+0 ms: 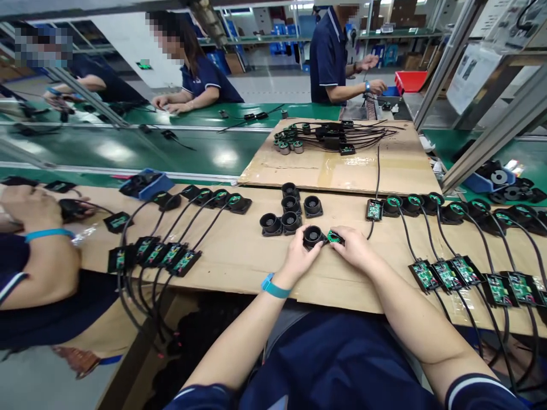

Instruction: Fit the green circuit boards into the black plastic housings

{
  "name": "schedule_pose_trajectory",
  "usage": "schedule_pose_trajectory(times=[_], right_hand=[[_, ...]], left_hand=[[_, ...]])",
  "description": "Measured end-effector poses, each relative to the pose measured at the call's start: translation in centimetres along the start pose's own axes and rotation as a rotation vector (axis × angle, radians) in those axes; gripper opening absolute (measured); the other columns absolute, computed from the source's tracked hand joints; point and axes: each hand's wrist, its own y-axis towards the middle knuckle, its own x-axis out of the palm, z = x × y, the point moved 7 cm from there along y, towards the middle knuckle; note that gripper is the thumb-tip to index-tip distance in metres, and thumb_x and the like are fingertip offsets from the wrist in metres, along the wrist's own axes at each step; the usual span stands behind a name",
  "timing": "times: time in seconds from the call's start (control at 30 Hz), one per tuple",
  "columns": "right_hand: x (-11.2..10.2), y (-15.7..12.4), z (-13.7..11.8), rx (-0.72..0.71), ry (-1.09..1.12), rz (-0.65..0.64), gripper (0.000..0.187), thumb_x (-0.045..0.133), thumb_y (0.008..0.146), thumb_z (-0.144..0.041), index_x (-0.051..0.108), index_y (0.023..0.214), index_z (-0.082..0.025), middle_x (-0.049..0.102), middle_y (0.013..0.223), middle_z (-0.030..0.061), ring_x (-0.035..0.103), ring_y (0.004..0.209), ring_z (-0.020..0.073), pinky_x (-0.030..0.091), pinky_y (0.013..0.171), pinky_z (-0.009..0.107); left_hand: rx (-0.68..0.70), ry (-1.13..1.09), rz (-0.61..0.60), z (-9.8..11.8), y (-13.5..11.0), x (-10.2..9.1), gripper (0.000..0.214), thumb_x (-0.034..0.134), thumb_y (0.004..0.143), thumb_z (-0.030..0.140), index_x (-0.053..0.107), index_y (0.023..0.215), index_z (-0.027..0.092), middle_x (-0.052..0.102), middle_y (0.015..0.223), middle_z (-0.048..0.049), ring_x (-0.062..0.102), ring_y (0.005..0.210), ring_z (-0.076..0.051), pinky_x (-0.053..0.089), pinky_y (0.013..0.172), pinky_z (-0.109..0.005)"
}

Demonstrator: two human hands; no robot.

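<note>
Left hand (299, 254) holds black housing (312, 234); right hand (355, 248) holds green board (334, 237); print unreadable.

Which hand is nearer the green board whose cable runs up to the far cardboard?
Right. The right hand, pinching a round green part, sits just below-left of the green board, not touching. The left hand, gripping a black housing, is farther left.

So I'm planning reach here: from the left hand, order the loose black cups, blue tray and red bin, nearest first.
1. The loose black cups: just ahead of the left hand.
2. The blue tray: far off to the left.
3. The red bin: beyond the green belt, upper right.
</note>
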Motion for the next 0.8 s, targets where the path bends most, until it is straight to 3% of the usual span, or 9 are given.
schedule_pose_trajectory(times=[0.17, 0.3, 0.4, 0.53, 0.8], right_hand=[[0.2, 0.1, -0.3, 0.024, -0.081, -0.025, 0.034, 0.064, 0.093, -0.024, 0.069, 0.125, -0.016, 0.072, 0.12, 0.013, 0.068, 0.112, 0.0274, 0.052, 0.103, 0.04], [-1.7, -1.1, -0.9, 0.035, 0.042, 0.227, 0.043, 0.063, 0.096, -0.034, 0.064, 0.135, -0.016, 0.069, 0.131, 0.0134, 0.066, 0.119, 0.0269, 0.052, 0.108, 0.04], [-2.4, -2.2, -2.3, -0.029, 0.134, 0.373, 0.052, 0.06, 0.098, -0.044, 0.059, 0.142, -0.016, 0.066, 0.136, 0.014, 0.066, 0.121, 0.0259, 0.053, 0.108, 0.038], [-0.7, -2.3, -4.4, -0.151, 0.095, 0.325, 0.047, 0.063, 0.097, -0.041, 0.062, 0.139, -0.02, 0.067, 0.134, 0.013, 0.066, 0.122, 0.0288, 0.053, 0.11, 0.046], [-0.2, -2.4, -5.5, -0.335, 0.005, 0.539, 0.041, 0.063, 0.098, -0.033, 0.063, 0.135, -0.017, 0.072, 0.123, 0.0147, 0.071, 0.112, 0.0271, 0.06, 0.1, 0.043]], left_hand=[[0.021, 0.004, 0.05, 0.3, 0.2, -0.3, 0.051, 0.074, 0.086, 0.036, 0.052, 0.128, 0.021, 0.065, 0.123, -0.0101, 0.065, 0.115, -0.025, 0.053, 0.103, -0.042], [0.073, 0.056, 0.091, 0.6, 0.0, -0.5, 0.049, 0.074, 0.087, 0.036, 0.053, 0.129, 0.021, 0.065, 0.125, -0.0114, 0.063, 0.119, -0.027, 0.051, 0.106, -0.044], [0.182, 0.082, 0.089, 1.4, -0.2, -0.5, 0.047, 0.072, 0.088, 0.032, 0.053, 0.13, 0.021, 0.065, 0.127, -0.0125, 0.061, 0.122, -0.027, 0.05, 0.109, -0.046], [0.319, 0.092, 0.08, 2.3, -0.4, -0.4, 0.047, 0.068, 0.091, 0.029, 0.052, 0.134, 0.02, 0.064, 0.129, -0.0137, 0.059, 0.124, -0.027, 0.049, 0.111, -0.049], [0.438, 0.084, 0.095, 3.4, -0.5, -0.3, 0.046, 0.064, 0.091, 0.02, 0.053, 0.136, 0.02, 0.066, 0.128, -0.0139, 0.061, 0.123, -0.027, 0.052, 0.108, -0.052]])
